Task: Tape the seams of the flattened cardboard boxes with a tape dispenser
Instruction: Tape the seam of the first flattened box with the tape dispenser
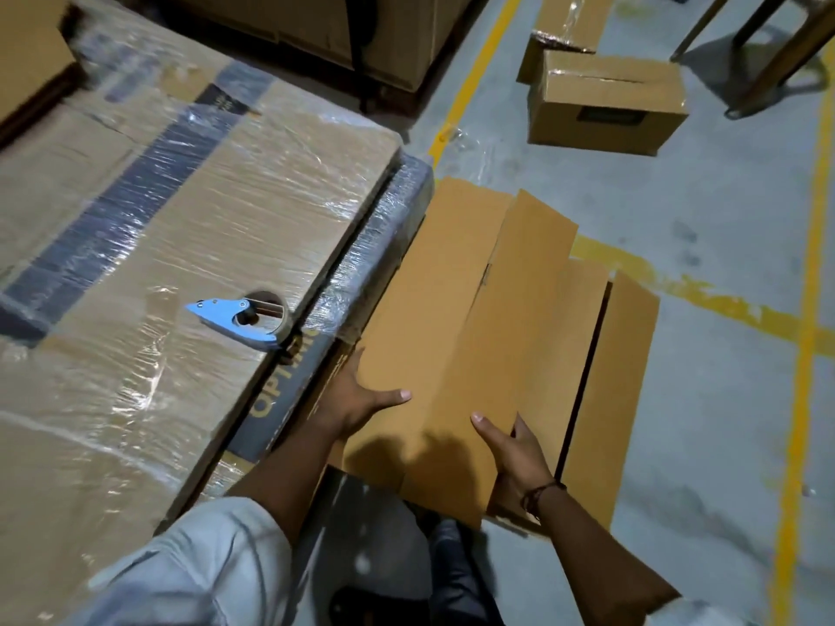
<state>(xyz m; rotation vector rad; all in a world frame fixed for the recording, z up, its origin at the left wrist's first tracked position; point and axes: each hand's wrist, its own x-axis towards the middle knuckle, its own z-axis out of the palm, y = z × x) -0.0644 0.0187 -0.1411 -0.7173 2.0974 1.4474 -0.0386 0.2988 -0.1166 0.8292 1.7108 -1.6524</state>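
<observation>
A plain brown cardboard box lies on the grey floor at centre, its long flaps folded over the top with a dark gap on its right side. My left hand grips the box's near left edge, thumb on top. My right hand holds the near end of the raised middle flap, with a thread band on the wrist. The blue metal tape dispenser with a roll of brown tape rests on the wrapped pallet at left, apart from both hands.
A large stretch-wrapped stack of cartons fills the left, right beside the box. Two sealed cardboard boxes sit on the floor at upper right near wooden furniture legs. Yellow lines mark the floor.
</observation>
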